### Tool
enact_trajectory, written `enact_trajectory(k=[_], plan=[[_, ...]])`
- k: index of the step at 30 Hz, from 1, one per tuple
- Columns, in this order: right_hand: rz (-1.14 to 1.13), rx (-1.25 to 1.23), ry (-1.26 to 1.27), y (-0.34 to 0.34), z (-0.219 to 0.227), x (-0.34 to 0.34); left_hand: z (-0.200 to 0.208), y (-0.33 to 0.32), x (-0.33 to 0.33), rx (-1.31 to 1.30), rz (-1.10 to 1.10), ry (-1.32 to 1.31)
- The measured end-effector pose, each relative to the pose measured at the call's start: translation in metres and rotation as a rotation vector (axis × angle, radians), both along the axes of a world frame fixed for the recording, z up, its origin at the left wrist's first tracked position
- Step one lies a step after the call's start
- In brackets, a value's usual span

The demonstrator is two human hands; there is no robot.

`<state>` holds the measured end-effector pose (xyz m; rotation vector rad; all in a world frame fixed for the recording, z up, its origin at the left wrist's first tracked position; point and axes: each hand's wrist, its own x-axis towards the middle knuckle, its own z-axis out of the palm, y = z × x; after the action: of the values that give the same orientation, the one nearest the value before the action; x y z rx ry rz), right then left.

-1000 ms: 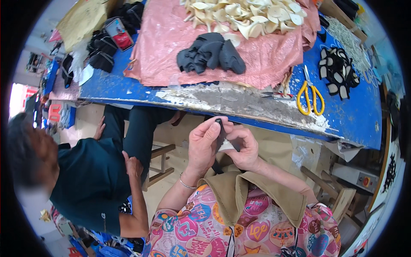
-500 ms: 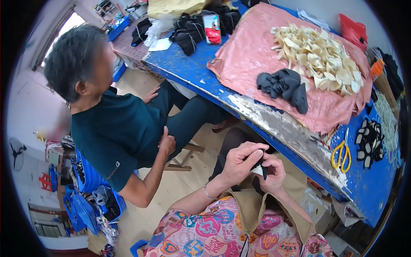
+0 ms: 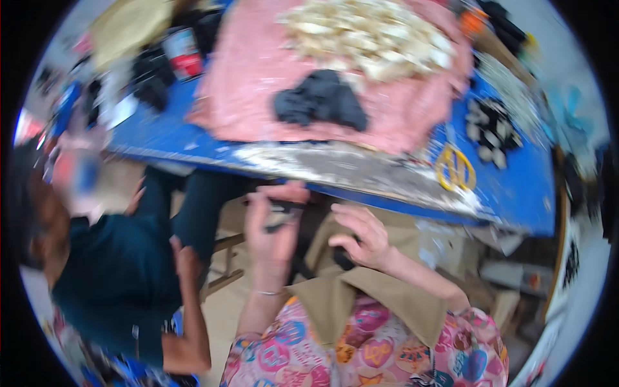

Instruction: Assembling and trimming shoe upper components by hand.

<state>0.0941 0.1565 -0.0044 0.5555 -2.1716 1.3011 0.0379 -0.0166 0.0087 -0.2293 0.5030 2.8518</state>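
My left hand (image 3: pixel 274 222) is closed on a small black-and-cream piece (image 3: pixel 284 209) in front of the table edge. Motion blur hides its exact kind. My right hand (image 3: pixel 364 237) is apart from it, to the right, with fingers stretched out and the thumb spread. Just under that thumb a dark patch (image 3: pixel 343 259) shows, and I cannot tell what it is. Beyond the hands, a bunch of dark fabric pieces (image 3: pixel 319 100) lies on a pink sheet (image 3: pixel 238 84), in front of a heap of curved cream pieces (image 3: pixel 367 39).
The blue table (image 3: pixel 516 200) has a worn front edge. Yellow-handled scissors (image 3: pixel 455 169) and a pile of black-and-cream pieces (image 3: pixel 491 132) lie at the right. A phone (image 3: pixel 184 55) and black bundles (image 3: pixel 151 77) stand at the back left. A person in dark green (image 3: pixel 119 284) sits close on my left.
My view has swung to the right. My hands were together on the small black-and-cream piece; now they are apart, the left keeping it and the right spread out.
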Motion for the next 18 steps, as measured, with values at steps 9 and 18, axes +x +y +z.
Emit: enact_trajectory(k=[9,18], plan=[[-0.913,0.219,-0.396,0.225,0.021,0.032,-0.032,0.008,0.006,-0.523,-0.259,0.191],[-0.775,0.427,-1.076,0.247,0.022,-0.021,-0.02,0.031,0.007,-0.975,-0.399,0.478]])
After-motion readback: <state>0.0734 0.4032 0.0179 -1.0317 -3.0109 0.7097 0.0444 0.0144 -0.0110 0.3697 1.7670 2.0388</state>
